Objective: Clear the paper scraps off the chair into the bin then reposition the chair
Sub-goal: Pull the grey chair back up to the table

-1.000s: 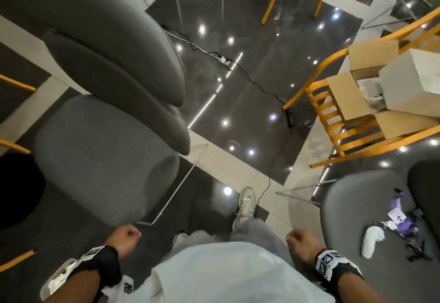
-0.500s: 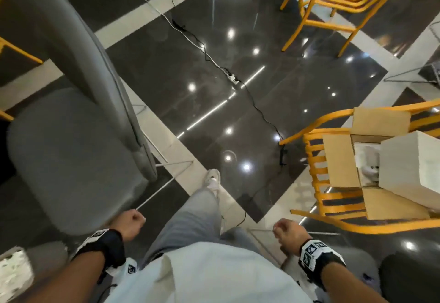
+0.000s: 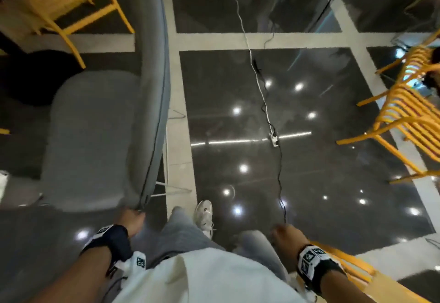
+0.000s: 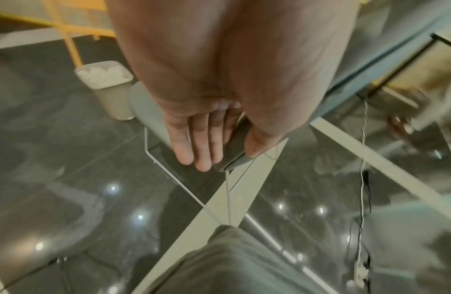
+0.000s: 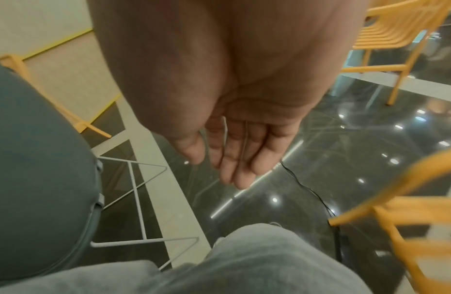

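The grey upholstered chair (image 3: 88, 136) stands at my left on thin white wire legs (image 5: 136, 199), its seat bare of scraps. My left hand (image 3: 131, 218) grips the near lower end of its backrest (image 3: 154, 64). In the left wrist view the fingers (image 4: 194, 147) lie curled over the grey padded edge (image 4: 234, 151), with the thumb on the other side. A pale bin (image 4: 111, 95) filled with white paper stands on the floor beyond the chair. My right hand (image 3: 285, 236) hangs at my side, fingers (image 5: 234, 165) relaxed and holding nothing.
Yellow slatted chairs stand at the right (image 3: 404, 112), upper left (image 3: 71, 17) and close behind my right wrist (image 3: 345, 267). A cable with a power strip (image 3: 275, 138) crosses the glossy dark floor ahead. My legs and one shoe (image 3: 204, 214) are below.
My view has swung left, and the second grey chair with scraps has left the frame. My left hand went from a loose fist at my side to gripping the chair's backrest.
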Demonstrator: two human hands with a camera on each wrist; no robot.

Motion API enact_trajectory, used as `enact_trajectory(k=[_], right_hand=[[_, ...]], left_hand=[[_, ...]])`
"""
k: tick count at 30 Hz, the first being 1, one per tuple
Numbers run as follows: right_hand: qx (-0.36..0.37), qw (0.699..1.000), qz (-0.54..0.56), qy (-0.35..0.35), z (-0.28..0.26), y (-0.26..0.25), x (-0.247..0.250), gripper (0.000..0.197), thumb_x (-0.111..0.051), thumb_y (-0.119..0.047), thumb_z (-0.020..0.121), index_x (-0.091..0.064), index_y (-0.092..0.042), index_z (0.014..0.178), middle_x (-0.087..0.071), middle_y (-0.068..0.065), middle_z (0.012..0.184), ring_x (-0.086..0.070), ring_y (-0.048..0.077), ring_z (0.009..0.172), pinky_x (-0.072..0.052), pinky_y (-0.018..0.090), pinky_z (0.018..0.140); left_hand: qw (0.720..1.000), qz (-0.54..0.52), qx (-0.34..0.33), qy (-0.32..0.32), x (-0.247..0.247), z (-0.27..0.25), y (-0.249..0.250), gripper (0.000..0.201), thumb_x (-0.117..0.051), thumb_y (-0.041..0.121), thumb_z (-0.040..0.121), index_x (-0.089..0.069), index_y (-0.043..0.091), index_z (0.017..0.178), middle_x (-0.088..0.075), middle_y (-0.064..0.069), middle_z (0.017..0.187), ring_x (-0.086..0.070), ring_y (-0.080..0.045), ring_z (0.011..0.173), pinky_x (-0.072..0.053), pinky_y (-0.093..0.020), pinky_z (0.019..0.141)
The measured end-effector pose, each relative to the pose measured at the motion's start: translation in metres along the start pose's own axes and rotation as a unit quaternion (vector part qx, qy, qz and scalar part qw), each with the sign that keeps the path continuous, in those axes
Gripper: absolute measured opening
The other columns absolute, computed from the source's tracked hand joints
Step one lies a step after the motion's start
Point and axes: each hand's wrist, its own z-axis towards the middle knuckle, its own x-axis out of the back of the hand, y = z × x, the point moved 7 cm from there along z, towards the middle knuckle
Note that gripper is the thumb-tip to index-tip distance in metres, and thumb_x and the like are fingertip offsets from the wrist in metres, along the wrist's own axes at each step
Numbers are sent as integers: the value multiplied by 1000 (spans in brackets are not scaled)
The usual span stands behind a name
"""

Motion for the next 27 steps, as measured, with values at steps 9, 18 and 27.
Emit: enact_trajectory(k=[9, 18, 27], right_hand=[[151, 980, -132, -4, 109, -84, 120, 31, -46, -47, 80, -66, -24, 89, -74, 1, 100, -70, 23, 95, -54, 31, 84], [373, 864, -336, -38, 137, -183, 193, 35, -46, -26, 100, -63, -39, 73, -68, 3, 105, -64, 24, 103, -46, 30, 93], [581, 787, -202, 35, 90, -268, 321, 15, -56, -22, 93, -68, -28, 100, -73, -3, 93, -67, 9, 83, -51, 14, 76]], left_hand=[[883, -454, -55, 105, 59, -124, 61, 18, -72, 5, 81, -64, 21, 81, -67, 4, 67, -64, -2, 59, -52, -16, 60], [756, -533, -96, 367, 105, -252, 130, 29, -45, 7, 100, -73, 1, 101, -74, 4, 93, -64, 10, 82, -43, -7, 76], [830, -54, 121, 542, 114, -266, 259, 53, -22, 51, 98, -63, 17, 96, -67, -8, 98, -61, -34, 94, -41, -45, 85]])
